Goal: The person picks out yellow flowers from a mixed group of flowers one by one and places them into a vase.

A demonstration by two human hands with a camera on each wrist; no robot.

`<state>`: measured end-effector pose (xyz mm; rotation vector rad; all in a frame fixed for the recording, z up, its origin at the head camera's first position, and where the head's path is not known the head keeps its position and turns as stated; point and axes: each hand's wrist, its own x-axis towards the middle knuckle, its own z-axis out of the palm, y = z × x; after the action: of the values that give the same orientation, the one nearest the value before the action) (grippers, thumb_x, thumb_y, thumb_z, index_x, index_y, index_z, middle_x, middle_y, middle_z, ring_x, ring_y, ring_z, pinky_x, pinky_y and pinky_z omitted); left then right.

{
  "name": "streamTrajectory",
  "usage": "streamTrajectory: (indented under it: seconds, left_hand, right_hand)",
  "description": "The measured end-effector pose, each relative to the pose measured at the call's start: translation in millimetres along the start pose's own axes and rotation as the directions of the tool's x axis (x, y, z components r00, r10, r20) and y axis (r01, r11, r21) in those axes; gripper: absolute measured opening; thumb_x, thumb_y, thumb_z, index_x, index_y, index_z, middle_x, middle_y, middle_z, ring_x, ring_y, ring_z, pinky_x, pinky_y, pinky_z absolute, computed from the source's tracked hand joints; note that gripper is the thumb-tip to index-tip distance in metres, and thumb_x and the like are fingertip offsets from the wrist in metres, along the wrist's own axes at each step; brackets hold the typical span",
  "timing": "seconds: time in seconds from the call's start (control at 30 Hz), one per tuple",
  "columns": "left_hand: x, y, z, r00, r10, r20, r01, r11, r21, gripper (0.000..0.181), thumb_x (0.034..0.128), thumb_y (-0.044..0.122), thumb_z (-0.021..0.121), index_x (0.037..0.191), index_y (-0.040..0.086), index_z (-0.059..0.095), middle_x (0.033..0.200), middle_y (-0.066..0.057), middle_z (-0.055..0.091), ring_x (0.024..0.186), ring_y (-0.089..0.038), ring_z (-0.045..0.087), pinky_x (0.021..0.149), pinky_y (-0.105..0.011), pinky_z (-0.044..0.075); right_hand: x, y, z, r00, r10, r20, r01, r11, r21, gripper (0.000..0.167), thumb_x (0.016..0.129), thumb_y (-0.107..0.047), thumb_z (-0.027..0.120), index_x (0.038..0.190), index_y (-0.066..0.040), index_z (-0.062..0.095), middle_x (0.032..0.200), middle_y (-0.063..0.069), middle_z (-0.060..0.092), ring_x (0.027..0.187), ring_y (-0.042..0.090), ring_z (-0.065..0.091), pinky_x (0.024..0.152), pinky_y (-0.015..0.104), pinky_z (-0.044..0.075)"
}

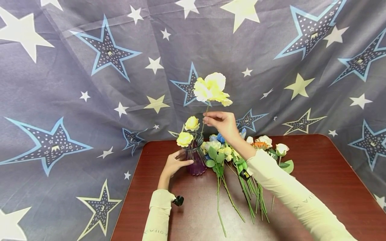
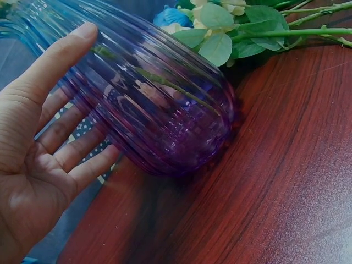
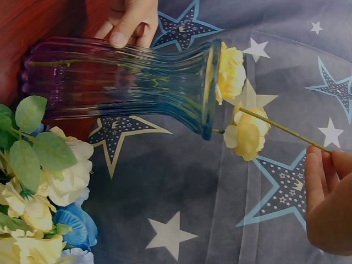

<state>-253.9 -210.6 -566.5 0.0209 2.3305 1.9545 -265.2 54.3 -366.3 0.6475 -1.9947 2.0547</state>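
A ribbed glass vase (image 1: 196, 163), blue at the top and purple at the base, stands upright on the table. My left hand (image 1: 176, 164) holds its side, thumb in front and fingers behind, as the left wrist view shows with the vase (image 2: 170, 118) beside the palm. Two yellow flowers (image 1: 185, 139) poke out of its mouth, and a stem shows through the glass. Above the rim, my right hand (image 1: 222, 123) pinches the stem of a large pale yellow flower (image 1: 212, 87) between thumb and fingers. In the right wrist view that stem's lower end (image 3: 245, 111) is just outside the mouth.
Right of the vase lies a heap of artificial flowers (image 1: 224, 152), white, blue, yellow and orange, their green stems (image 1: 247, 201) toward the front. The reddish-brown wooden table (image 1: 319, 187) has rounded back corners. Behind it hangs a grey star-patterned cloth (image 1: 169, 50).
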Motion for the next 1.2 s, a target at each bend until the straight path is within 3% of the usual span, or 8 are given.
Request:
streamTrajectory:
  seconds: [0.2, 0.47, 0.77, 0.9, 1.07, 1.2]
  left_hand:
    - [-0.6, -0.3, 0.5, 1.000, 0.006, -0.003, -0.006, 1.000, -0.004, 0.075, 0.0765, 0.011, 0.090, 0.142, 0.001, 0.056, 0.143, -0.020, 0.059, 0.131, -0.038, 0.058, 0.106, -0.047, 0.052]
    - [-1.2, -1.5, 0.0, 1.000, -0.007, -0.017, 0.007, 1.000, -0.008, 0.075, 0.0751, 0.010, 0.090, 0.142, 0.001, 0.057, 0.143, -0.021, 0.059, 0.131, -0.039, 0.058, 0.107, -0.048, 0.051]
    - [-2.4, -0.7, 0.9, 1.000, -0.012, -0.016, 0.012, 1.000, -0.008, 0.077, 0.0753, 0.013, 0.091, 0.143, 0.000, 0.056, 0.144, -0.021, 0.058, 0.132, -0.039, 0.057, 0.108, -0.049, 0.050]
    - [-2.2, 0.0, 1.2, 1.000, -0.008, -0.009, 0.008, 1.000, -0.013, 0.076, 0.0763, 0.013, 0.090, 0.143, 0.001, 0.056, 0.145, -0.022, 0.058, 0.132, -0.040, 0.057, 0.108, -0.050, 0.050]
    - [-2.2, 0.9, 1.3, 1.000, -0.009, -0.013, 0.009, 1.000, -0.013, 0.075, 0.0766, 0.012, 0.090, 0.143, 0.001, 0.056, 0.145, -0.022, 0.058, 0.132, -0.040, 0.056, 0.108, -0.049, 0.050]
    - [-2.2, 1.5, 1.6, 1.000, -0.009, -0.015, 0.009, 1.000, -0.015, 0.076, 0.0762, 0.012, 0.090, 0.143, 0.000, 0.055, 0.145, -0.023, 0.057, 0.133, -0.041, 0.056, 0.108, -0.048, 0.050]
  right_hand:
    - [-3.8, 7, 3, 0.998, 0.053, 0.043, -0.052, 0.998, -0.030, 0.017, 0.095, 0.000, 0.069, 0.108, 0.009, 0.075, 0.109, 0.031, 0.072, 0.081, 0.006, 0.075, 0.076, 0.026, 0.062]
    - [-8.4, 16, 10, 0.994, 0.034, 0.108, -0.025, 0.996, -0.084, 0.017, 0.092, 0.003, 0.071, 0.104, 0.015, 0.072, 0.109, 0.031, 0.072, 0.089, 0.035, 0.075, 0.076, 0.025, 0.062]
    - [-14.4, 27, 15, 0.990, 0.054, 0.131, -0.034, 0.988, -0.150, 0.018, 0.093, 0.000, 0.071, 0.106, 0.012, 0.074, 0.108, 0.028, 0.074, 0.094, 0.041, 0.073, 0.080, 0.025, 0.061]
    - [-16.6, 28, 17, 0.987, 0.071, 0.144, -0.050, 0.988, -0.146, 0.017, 0.093, -0.001, 0.071, 0.106, 0.009, 0.075, 0.107, 0.025, 0.075, 0.092, 0.039, 0.074, 0.079, 0.026, 0.062]
    - [-18.3, 30, 19, 0.985, 0.071, 0.160, -0.047, 0.988, -0.147, 0.016, 0.093, -0.003, 0.072, 0.104, 0.007, 0.076, 0.103, 0.021, 0.077, 0.088, 0.032, 0.075, 0.075, 0.038, 0.062]
    - [-19.7, 32, 22, 0.982, 0.066, 0.177, -0.038, 0.987, -0.158, 0.014, 0.093, -0.004, 0.073, 0.103, 0.005, 0.078, 0.101, 0.019, 0.078, 0.088, 0.027, 0.076, 0.076, 0.028, 0.061]
